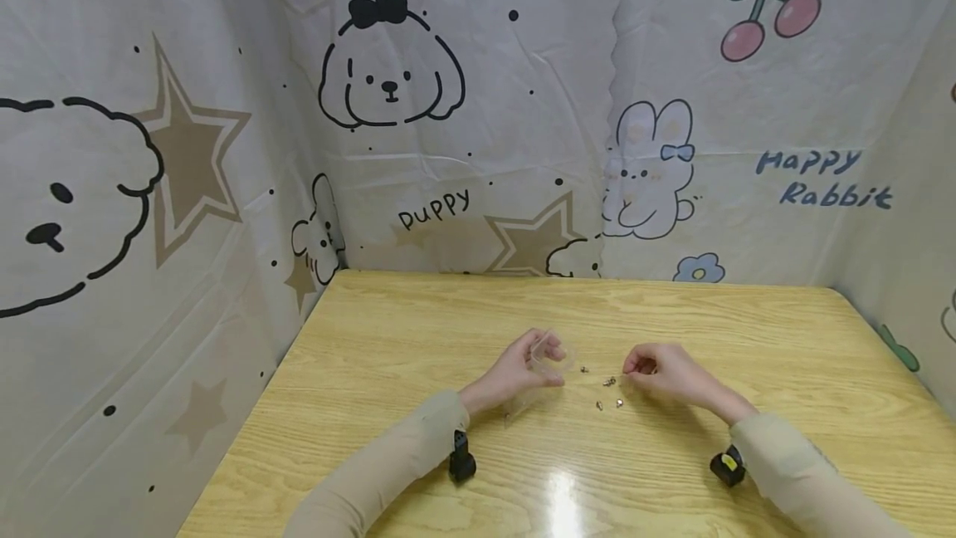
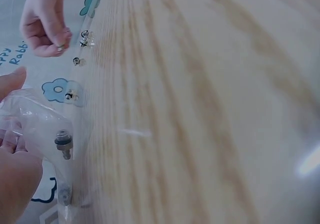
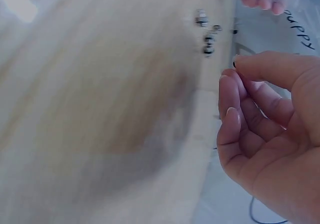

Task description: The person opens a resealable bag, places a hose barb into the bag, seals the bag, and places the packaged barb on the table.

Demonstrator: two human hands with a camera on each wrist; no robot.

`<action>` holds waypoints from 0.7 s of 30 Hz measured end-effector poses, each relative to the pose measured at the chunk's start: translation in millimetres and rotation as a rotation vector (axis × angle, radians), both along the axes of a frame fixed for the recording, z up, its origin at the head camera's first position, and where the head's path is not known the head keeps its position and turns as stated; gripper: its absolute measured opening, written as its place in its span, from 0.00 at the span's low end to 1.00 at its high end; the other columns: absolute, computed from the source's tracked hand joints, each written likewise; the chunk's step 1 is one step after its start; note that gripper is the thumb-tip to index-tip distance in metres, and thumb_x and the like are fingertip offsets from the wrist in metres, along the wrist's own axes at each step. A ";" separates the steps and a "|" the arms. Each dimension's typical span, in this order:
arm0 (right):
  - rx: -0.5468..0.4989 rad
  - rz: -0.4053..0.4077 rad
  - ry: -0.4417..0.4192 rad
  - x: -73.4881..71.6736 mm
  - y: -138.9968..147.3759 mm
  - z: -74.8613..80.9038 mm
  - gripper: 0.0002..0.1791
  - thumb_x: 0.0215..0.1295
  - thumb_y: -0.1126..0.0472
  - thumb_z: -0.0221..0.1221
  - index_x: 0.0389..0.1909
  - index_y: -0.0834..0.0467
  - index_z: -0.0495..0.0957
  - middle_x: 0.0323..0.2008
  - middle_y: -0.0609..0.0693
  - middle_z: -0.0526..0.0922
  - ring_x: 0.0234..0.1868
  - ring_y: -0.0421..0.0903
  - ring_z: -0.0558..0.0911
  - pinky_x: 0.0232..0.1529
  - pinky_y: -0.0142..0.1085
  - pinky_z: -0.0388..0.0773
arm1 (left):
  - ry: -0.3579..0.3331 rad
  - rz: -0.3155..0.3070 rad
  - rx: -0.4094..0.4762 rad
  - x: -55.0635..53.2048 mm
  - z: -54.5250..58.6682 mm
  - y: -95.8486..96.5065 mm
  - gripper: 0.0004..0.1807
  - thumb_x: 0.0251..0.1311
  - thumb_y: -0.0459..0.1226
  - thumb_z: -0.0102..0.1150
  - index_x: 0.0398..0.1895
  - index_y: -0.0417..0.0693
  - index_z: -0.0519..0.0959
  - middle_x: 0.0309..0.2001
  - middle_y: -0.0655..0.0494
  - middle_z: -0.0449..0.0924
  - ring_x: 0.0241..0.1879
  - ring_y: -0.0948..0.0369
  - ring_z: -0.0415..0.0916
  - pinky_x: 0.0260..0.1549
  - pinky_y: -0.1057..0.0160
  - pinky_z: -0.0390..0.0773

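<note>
My left hand point(image 1: 515, 372) grips a clear plastic bag point(image 2: 37, 115), its mouth side toward the middle of the table. A metal fitting point(image 2: 63, 143) with a dark ring shows at the bag in the left wrist view, and a second, blurred one point(image 2: 65, 194) appears lower down. To the right, my right hand point(image 1: 675, 374) pinches a small metal fitting point(image 2: 60, 48) between thumb and fingertips, a little above the table. Several similar small fittings point(image 1: 608, 383) lie loose on the wood between the hands.
The light wood table point(image 1: 358, 339) reaches back to a printed cloth point(image 1: 478, 148) that hangs behind it and along both sides. A black wrist camera point(image 1: 460, 463) sits under the left sleeve, and another point(image 1: 727, 467) by the right cuff.
</note>
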State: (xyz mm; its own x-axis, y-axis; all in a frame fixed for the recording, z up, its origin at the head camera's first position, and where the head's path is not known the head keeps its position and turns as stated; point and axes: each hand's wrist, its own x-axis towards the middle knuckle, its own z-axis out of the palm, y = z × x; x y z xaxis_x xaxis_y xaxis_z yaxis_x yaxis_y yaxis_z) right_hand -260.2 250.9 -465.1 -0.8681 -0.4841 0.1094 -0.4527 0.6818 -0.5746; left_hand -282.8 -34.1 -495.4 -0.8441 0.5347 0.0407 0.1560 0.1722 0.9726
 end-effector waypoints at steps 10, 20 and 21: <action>-0.039 0.010 0.064 -6.1 -15.8 28.5 0.02 0.61 0.64 0.66 0.33 0.58 0.82 0.31 0.45 0.86 0.31 0.28 0.78 0.34 0.27 0.81 | 0.009 0.006 0.000 0.4 1.3 0.1 0.27 0.55 0.29 0.70 0.58 0.42 0.70 0.54 0.45 0.80 0.58 0.56 0.75 0.55 0.61 0.77; -0.074 0.071 0.123 -10.1 -50.0 55.8 0.02 0.61 0.65 0.66 0.33 0.57 0.82 0.30 0.45 0.86 0.30 0.30 0.78 0.32 0.26 0.80 | -0.022 -0.013 0.056 -0.2 -1.8 0.2 0.26 0.56 0.25 0.67 0.57 0.42 0.70 0.56 0.41 0.77 0.57 0.58 0.75 0.51 0.63 0.82; -0.073 0.079 0.126 -10.6 -53.4 57.4 0.02 0.61 0.65 0.66 0.33 0.58 0.82 0.29 0.45 0.85 0.30 0.30 0.78 0.31 0.26 0.80 | -0.028 -0.021 0.063 -0.5 -2.4 0.1 0.26 0.57 0.25 0.66 0.58 0.41 0.69 0.56 0.40 0.77 0.56 0.58 0.75 0.51 0.63 0.83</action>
State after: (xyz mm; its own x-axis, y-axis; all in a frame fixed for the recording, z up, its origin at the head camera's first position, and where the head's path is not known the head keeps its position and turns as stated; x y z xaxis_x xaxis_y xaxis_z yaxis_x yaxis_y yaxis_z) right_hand -270.8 197.5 -407.7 -0.8051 -0.5367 0.2526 -0.5746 0.5999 -0.5568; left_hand -283.3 -33.9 -497.7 -0.8338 0.5497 0.0514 0.1312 0.1069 0.9856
